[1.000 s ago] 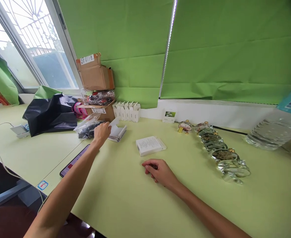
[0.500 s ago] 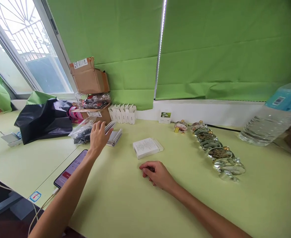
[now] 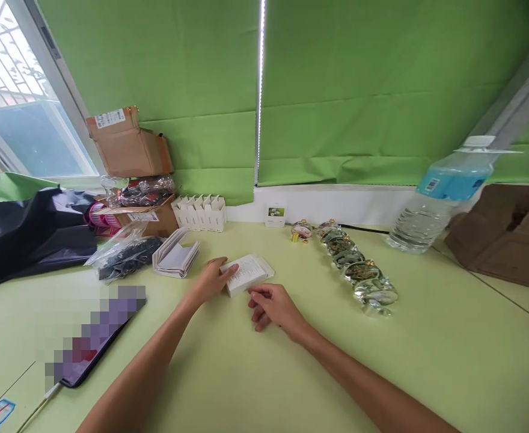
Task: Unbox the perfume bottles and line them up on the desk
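Note:
A flat white carton (image 3: 249, 272) with fine print on its top face lies on the table, a pale flap jutting from its right end. My left hand (image 3: 213, 279) grips its left end, thumb on top and fingers along the far side. Close to the carton's near right corner is my right hand (image 3: 276, 310), fingers curled in and thumb against the index finger. Nothing shows in it; whether it touches the carton I cannot tell. Left of my left hand stand several folded white cartons (image 3: 177, 255), leaning together.
Several round glass ornaments (image 3: 361, 272) form a row on the right, with a water bottle (image 3: 431, 204) behind. White boxes (image 3: 200, 213) stand by the wall near a small card (image 3: 275, 215). A bagged black item (image 3: 127, 258) and a phone (image 3: 104, 331) on a cable lie left.
My left hand has come away from the folded cartons, moved right and taken hold of the flat carton. My right hand remains curled close by. The view has shifted right.

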Demonstrator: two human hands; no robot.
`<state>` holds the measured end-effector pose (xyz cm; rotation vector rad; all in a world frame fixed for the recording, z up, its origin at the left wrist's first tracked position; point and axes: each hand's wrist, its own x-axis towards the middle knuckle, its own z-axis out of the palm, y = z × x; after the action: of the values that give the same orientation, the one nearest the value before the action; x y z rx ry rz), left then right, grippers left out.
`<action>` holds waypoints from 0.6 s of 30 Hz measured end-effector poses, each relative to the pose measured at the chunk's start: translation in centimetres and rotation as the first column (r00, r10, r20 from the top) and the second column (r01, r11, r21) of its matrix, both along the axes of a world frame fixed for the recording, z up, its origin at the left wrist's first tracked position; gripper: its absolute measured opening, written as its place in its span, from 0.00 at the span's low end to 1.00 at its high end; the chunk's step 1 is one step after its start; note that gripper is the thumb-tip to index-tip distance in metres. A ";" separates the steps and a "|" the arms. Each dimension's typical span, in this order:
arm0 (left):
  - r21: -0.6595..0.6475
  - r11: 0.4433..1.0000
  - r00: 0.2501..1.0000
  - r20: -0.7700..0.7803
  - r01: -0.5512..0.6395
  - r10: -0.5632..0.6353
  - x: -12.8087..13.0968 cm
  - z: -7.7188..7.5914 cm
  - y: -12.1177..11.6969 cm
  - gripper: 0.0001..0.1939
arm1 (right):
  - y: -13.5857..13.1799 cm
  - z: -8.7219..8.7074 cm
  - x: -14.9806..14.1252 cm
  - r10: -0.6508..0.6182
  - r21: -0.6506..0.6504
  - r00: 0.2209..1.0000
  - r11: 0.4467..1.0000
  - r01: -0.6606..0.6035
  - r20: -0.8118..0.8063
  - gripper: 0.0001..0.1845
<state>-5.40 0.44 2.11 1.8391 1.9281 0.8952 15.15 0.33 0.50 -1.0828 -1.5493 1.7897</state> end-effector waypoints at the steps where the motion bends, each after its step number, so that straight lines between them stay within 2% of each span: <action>1: -0.003 1.000 1.000 0.011 0.014 -0.014 0.2 -0.2 -0.2 0.26 | 0.2 0.0 0.1 -0.027 -0.017 1.000 0.999 0.027 -0.004 0.16; 4: 0.019 0.999 0.988 0.150 0.043 -0.045 1.2 -0.2 -0.9 0.22 | 0.6 0.4 0.3 -0.078 -0.007 0.997 0.997 0.078 0.002 0.18; 7: 0.088 0.996 0.918 0.392 0.028 -0.060 2.6 0.2 -1.2 0.23 | 0.9 1.2 0.6 -0.089 0.087 0.996 0.992 0.088 0.005 0.19; 9: 0.133 0.991 0.875 0.478 0.021 -0.082 3.3 0.4 -1.3 0.24 | 1.2 1.7 0.9 -0.060 0.146 0.998 0.987 0.062 -0.017 0.21; 11: 0.169 0.984 0.875 0.468 0.051 -0.126 3.7 0.5 -1.4 0.24 | 1.8 1.8 1.2 -0.025 0.207 0.999 0.978 0.033 -0.041 0.24; 14: 0.177 0.979 0.928 0.338 0.103 -0.159 3.7 0.5 -1.5 0.21 | 2.8 1.3 1.5 -0.041 0.306 0.999 0.951 0.048 -0.031 0.29; 16: 0.151 0.986 0.957 0.266 0.076 -0.114 3.2 0.1 -1.4 0.19 | 3.4 0.5 1.7 -0.107 0.323 0.994 0.941 0.097 0.014 0.31; 18: 0.128 0.992 0.981 0.193 -0.017 -0.008 2.6 -0.4 -0.9 0.18 | 3.8 -0.3 1.7 -0.179 0.302 0.981 0.941 0.150 0.070 0.33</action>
<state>-2.80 -0.50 1.71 1.7446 1.7936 1.1784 16.86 4.18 0.18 -1.1266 -1.6658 1.3596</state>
